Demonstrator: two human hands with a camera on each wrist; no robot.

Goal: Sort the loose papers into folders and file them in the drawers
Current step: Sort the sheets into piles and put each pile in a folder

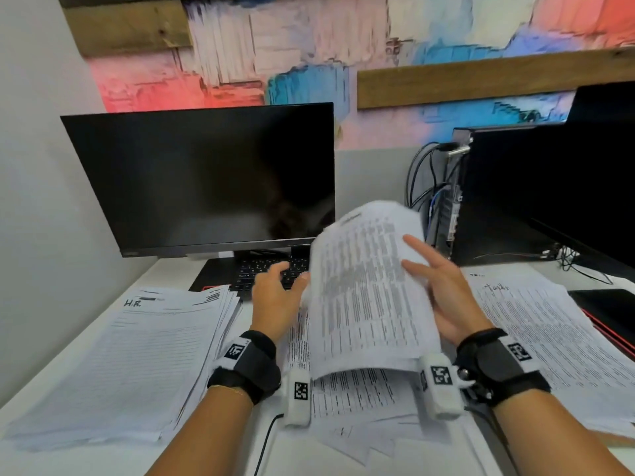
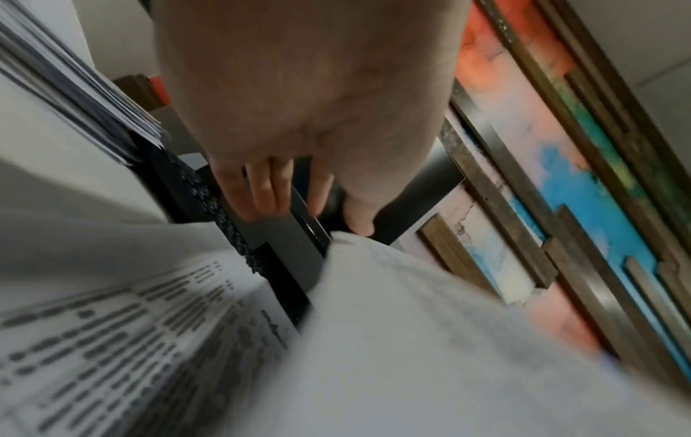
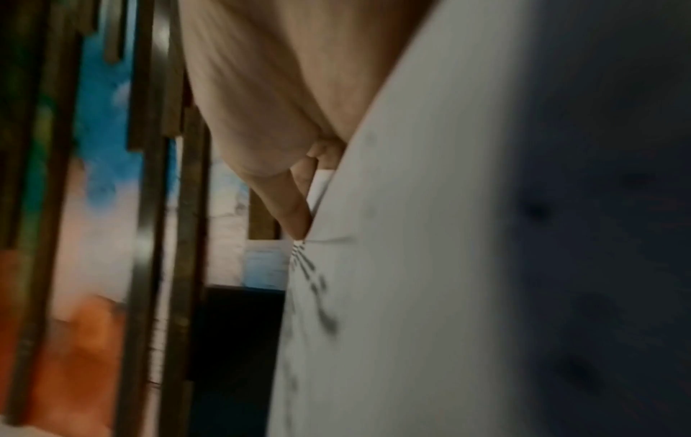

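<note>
A bundle of printed sheets (image 1: 364, 297) is lifted off the desk and curls upward between my hands. My right hand (image 1: 443, 297) holds its right side, straight fingers (image 1: 414, 245) lying on the printed face; the thumb is hidden behind the paper. In the right wrist view the sheets (image 3: 411, 266) run along the palm of my right hand (image 3: 262, 103). My left hand (image 1: 275, 300) hangs relaxed at the bundle's left edge, only the thumb touching it. The left wrist view shows my left hand (image 2: 299, 118) with loosely curled fingers above the sheets (image 2: 411, 354).
A stack marked "H.R." (image 1: 137, 355) lies at the left, another stack with a handwritten heading (image 1: 549, 331) at the right, and loose sheets (image 1: 343, 400) under my wrists. Behind stand a dark monitor (image 1: 206, 180), a laptop keyboard (image 1: 261, 273) and a computer tower (image 1: 515, 194). A red-edged folder (image 1: 611, 324) lies far right.
</note>
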